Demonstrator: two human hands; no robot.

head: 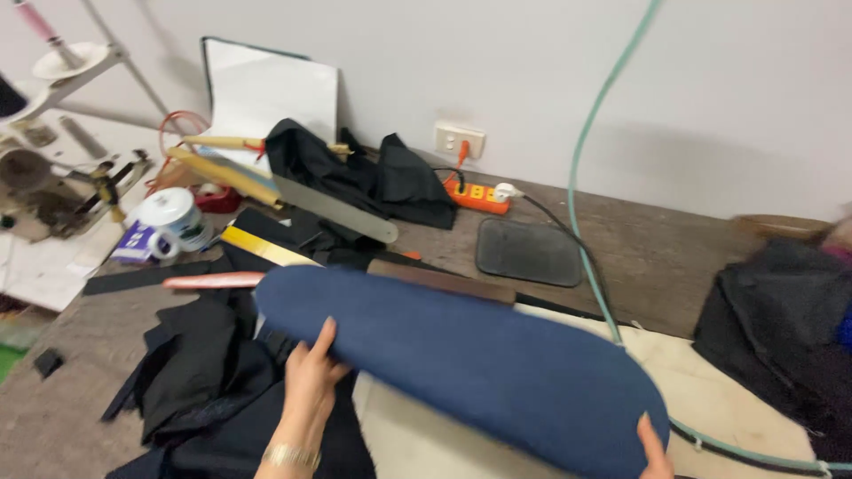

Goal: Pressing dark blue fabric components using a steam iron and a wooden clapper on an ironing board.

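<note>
Head view | left hand (311, 377) grip closed on blue padded board (461, 359) | right hand (655, 452) grip clasps its far end

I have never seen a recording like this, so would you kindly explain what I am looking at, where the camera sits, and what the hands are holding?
There is no machine here: one camera worn on a person's head looks down at their own two bare hands over a wooden worktable against a wall.

The left hand, with a bracelet at the wrist, and the right hand, only partly in view at the bottom edge, hold a long, oval blue padded board at its two ends, raised over the table.

Beneath it lie black fabric and a pale board. Farther back are a grey mat, an orange power strip, a long metal blade, a roll of tape and more dark cloth. A green hose hangs down across the table.
</note>
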